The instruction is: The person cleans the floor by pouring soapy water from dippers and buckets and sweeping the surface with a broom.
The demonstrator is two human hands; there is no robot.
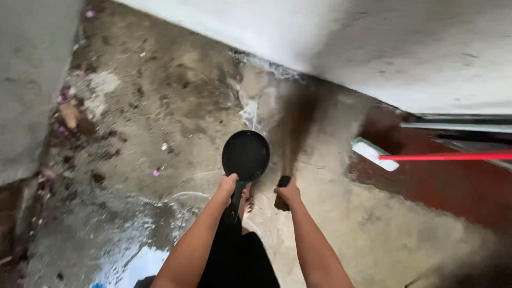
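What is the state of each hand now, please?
Left hand: closed, holding the black pan by its handle.
Right hand: closed, holding the brown broom.

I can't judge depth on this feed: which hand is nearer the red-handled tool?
Right. The right hand, gripping the broom, lies left of and below the red-handled tool on the floor. The left hand, holding the black pan, is farther left.

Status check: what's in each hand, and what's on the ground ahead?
Left hand grips black dustpan. Right hand grips blurred brown broom. Wet concrete floor ahead, red-handled mop to the right.
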